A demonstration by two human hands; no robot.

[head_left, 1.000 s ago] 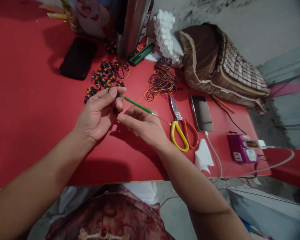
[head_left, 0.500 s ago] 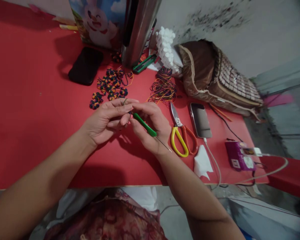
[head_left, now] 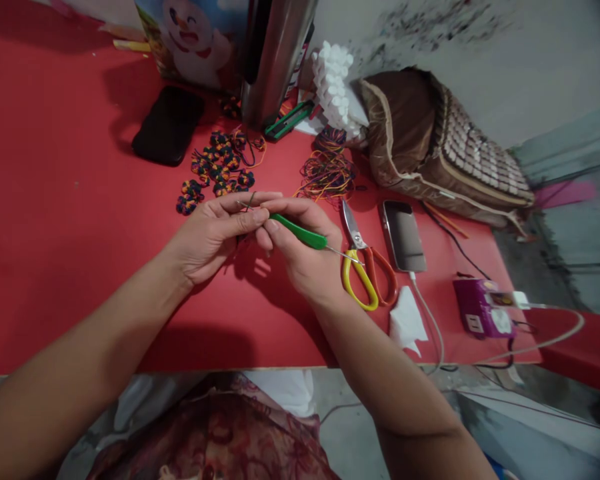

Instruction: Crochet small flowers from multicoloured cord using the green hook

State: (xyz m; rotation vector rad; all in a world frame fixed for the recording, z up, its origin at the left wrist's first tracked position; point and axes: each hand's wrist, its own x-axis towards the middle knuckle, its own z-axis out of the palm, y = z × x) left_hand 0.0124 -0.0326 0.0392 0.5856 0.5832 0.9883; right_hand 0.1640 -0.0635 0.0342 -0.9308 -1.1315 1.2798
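above red tabletop [head_left: 70, 267], left hand [head_left: 223, 233] pinches thread [head_left: 253, 197], right hand [head_left: 307, 250] clasps green hook [head_left: 303, 233], box label [head_left: 474, 324] illegible

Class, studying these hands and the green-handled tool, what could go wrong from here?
The front tip of the slim green-handled metal tool might slip and prick the left hand close beside it. Its rear end, pointing from the right hand toward steel scissors with yellow and red handles, may snag them.

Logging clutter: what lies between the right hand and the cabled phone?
The scissors lie there, overlapped by the green-handled hook in the head view.
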